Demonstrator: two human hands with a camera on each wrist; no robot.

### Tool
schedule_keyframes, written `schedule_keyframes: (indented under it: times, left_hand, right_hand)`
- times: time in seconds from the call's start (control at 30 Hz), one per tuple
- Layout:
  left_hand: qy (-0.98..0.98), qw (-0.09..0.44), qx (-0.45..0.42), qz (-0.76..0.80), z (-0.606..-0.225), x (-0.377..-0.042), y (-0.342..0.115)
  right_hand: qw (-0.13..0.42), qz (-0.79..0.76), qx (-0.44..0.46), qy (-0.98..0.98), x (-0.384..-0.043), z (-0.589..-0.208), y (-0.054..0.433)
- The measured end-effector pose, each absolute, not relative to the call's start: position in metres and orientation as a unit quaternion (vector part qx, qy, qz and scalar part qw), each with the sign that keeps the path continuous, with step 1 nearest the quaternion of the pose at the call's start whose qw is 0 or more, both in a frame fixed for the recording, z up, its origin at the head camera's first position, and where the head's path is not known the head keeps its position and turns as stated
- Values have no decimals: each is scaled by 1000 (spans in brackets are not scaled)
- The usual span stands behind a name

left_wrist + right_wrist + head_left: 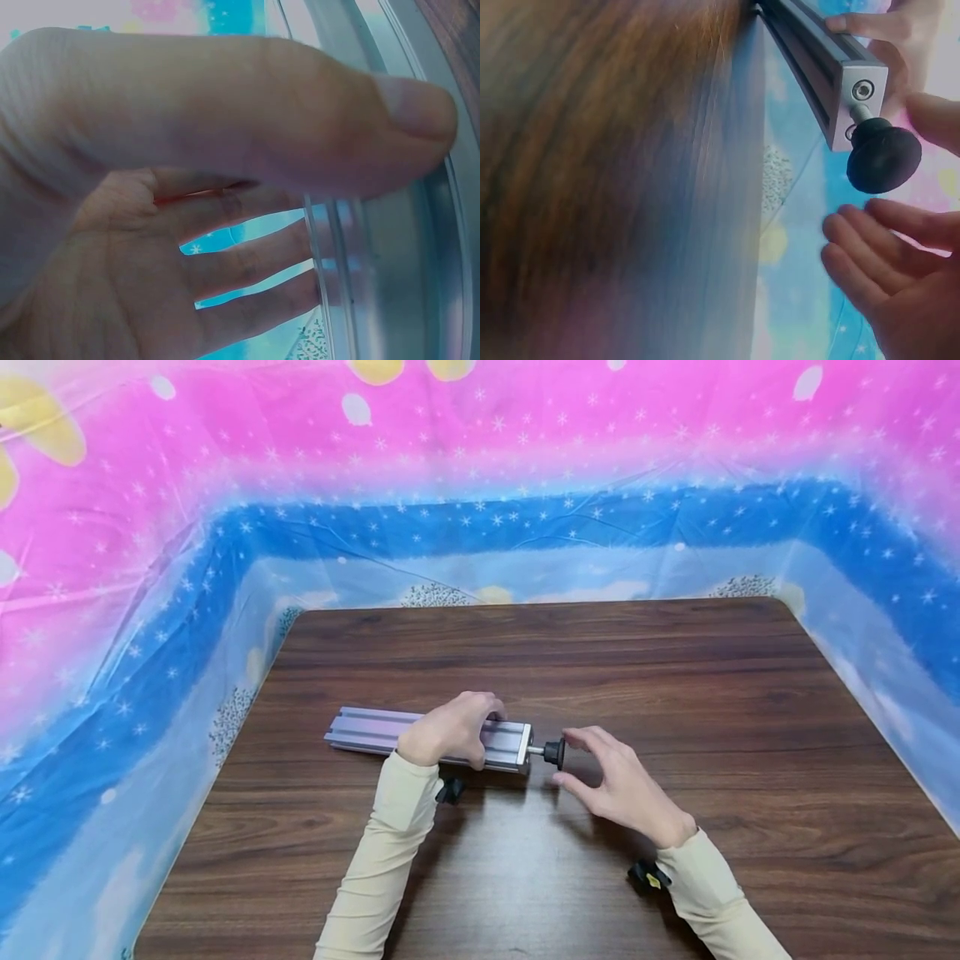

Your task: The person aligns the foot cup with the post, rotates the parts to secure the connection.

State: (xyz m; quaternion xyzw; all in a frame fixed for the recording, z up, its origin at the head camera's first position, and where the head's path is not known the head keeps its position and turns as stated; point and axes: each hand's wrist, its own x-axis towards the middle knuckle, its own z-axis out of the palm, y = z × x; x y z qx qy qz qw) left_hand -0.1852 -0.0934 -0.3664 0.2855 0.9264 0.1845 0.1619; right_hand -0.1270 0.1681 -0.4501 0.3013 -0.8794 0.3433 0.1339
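A silver aluminium profile (375,727) with grooves along its length lies on the table. My left hand (453,727) grips it near its right end, thumb on the near side and fingers over the far side. In the left wrist view the thumb (300,112) crosses in front of the grooved metal. From the profile's end plate (840,120) sticks out a metal rod with a black round levelling foot (885,159) on it. My right hand (622,781) is held around this foot with thumb and fingers spread, and the right wrist view shows gaps between them and the foot.
The dark wooden table (525,660) extends around the profile on all sides. A pink and blue patterned cloth (480,518) hangs behind the table and along its sides. Black wrist devices (647,877) sit below both sleeves.
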Motion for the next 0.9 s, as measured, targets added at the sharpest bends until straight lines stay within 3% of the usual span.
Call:
schedule_keyframes:
  times: [0.3, 0.7, 0.9]
  left_hand:
    - [927, 160, 286, 182, -370, -184, -93]
    - [926, 157, 288, 188, -371, -185, -92]
    - [926, 157, 289, 185, -370, -186, -92]
  right_hand:
    - [179, 343, 328, -862, -126, -455, 167]
    - [113, 362, 297, -876, -127, -454, 167]
    - [138, 351, 296, -878, -126, -453, 168]
